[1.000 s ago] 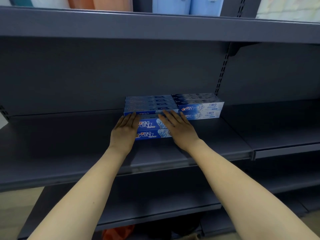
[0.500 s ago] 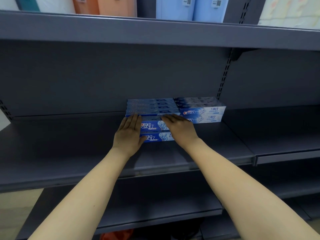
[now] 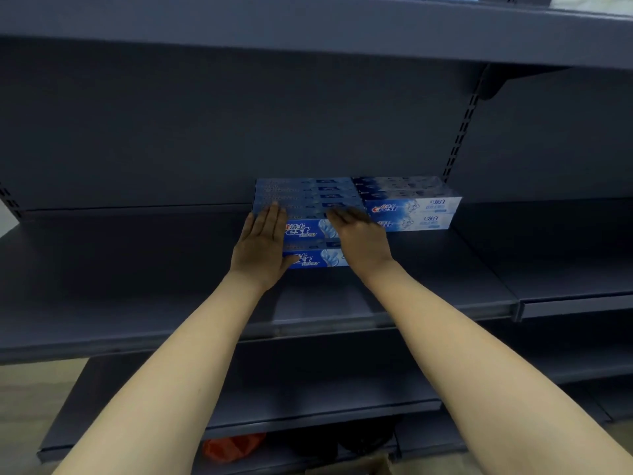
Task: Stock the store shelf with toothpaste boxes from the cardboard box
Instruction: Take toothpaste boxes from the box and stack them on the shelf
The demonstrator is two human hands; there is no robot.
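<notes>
Two blue toothpaste boxes [image 3: 310,246] stand stacked at the front of a block of blue toothpaste boxes [image 3: 308,192] on the dark grey shelf [image 3: 137,269]. My left hand [image 3: 262,246] lies flat against the left end of the front pair, fingers straight. My right hand [image 3: 359,240] rests flat on their right end, hiding it. A stack of lighter white-blue toothpaste boxes [image 3: 411,209] stands right beside them. The cardboard box [image 3: 359,466] shows only as a corner at the bottom edge.
The shelf above [image 3: 308,29] hangs low over the boxes. A slotted upright [image 3: 460,132] runs down the back panel at right. Lower shelves [image 3: 308,402] sit beneath my arms, with something orange [image 3: 233,445] at floor level.
Both hands have slid the front pair of boxes back against the stack. My head has tilted, so the shelf above fills more of the top.
</notes>
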